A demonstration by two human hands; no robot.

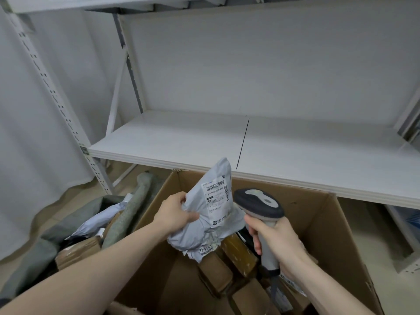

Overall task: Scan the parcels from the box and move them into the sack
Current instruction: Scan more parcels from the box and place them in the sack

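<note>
Your 2 forearms reach forward over an open cardboard box (pixel 336 226), its near interior crowded with brown taped parcels (pixel 218 271) that lie beneath both hands and fill the floor of the box. Your right hand (pixel 277 244) is wrapped around the grey handle of a barcode scanner (pixel 259 202), fingers curled tight on the grip; the scanner's dark head stands above the fist and sits just beside the mailer's right edge, though which way its window faces is hard to tell from this angle. Your left hand (pixel 175 214) pinches a pale blue-grey poly mailer (pixel 211 212) at its left edge, thumb on the front and fingers curled behind. The mailer is held above the box, its long axis running roughly upright with a slight lean, the pointed top corner toward the shelf and the crumpled bottom hanging toward the parcels. Its white shipping label (pixel 216 196) faces you, in the upper half, above and right of your grip. To the left of the box, a grey-green sack (pixel 134 210) gapes open, already holding another pale mailer and brown parcels. Beyond, a white shelf board (pixel 295 144) spans the frame on a white metal rack (pixel 56 98), with a white sheet hanging at far left.
</note>
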